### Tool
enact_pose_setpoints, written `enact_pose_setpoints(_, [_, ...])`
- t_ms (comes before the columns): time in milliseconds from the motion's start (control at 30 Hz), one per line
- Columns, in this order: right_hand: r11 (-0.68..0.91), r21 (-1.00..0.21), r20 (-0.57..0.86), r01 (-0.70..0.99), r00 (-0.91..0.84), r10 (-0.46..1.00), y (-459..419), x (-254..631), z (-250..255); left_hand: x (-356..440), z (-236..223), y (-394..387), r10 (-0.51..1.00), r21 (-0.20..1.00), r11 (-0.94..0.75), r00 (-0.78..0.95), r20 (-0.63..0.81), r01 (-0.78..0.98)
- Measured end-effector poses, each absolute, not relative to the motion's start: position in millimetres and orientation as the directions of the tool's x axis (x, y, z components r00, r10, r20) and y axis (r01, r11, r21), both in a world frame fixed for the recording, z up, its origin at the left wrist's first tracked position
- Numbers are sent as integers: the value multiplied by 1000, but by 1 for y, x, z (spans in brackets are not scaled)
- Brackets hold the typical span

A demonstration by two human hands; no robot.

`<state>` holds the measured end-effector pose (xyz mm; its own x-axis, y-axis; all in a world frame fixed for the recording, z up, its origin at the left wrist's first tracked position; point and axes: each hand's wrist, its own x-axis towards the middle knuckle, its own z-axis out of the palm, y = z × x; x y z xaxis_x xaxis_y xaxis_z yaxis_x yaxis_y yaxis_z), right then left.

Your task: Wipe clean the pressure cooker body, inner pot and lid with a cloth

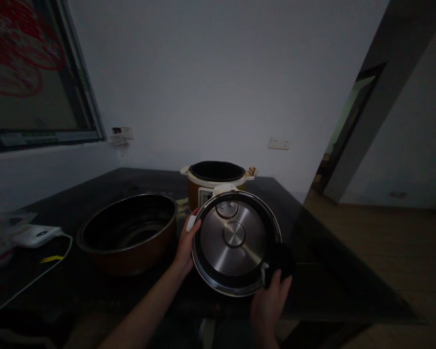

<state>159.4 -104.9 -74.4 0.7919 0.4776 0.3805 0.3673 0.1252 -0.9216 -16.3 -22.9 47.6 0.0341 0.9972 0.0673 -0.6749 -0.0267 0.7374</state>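
Note:
My left hand grips the left edge of a round pressure cooker lid, tilted up with its shiny metal underside facing me. In my right hand is a black cloth, bunched against the lid's lower right rim. Behind the lid stands the electric pressure cooker, brown with a white rim and a dark opening; the lid hides part of its front panel. To the left sits a wide brown pot with a dark inside, close to my left forearm.
Everything rests on a dark table. At its left lie a white device with a cable, a yellow strip and a plastic bag. Wall sockets are on the back wall, and a window is at left.

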Motion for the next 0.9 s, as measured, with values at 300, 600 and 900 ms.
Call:
enact_pose_setpoints(300, [116, -901, 413, 418, 748, 519, -111, 156, -77, -19, 42, -17, 944, 606, 324, 213, -251, -726])
enact_pose_setpoints(600, [113, -968, 250, 226, 798, 548, -121, 161, -19, -15, 42, -20, 947, 566, 312, 200, -253, -763])
enact_pose_setpoints(900, [254, -427, 842, 868, 279, 461, -81, 187, 64, -13, 48, -24, 935, 549, 334, 196, -296, -766])
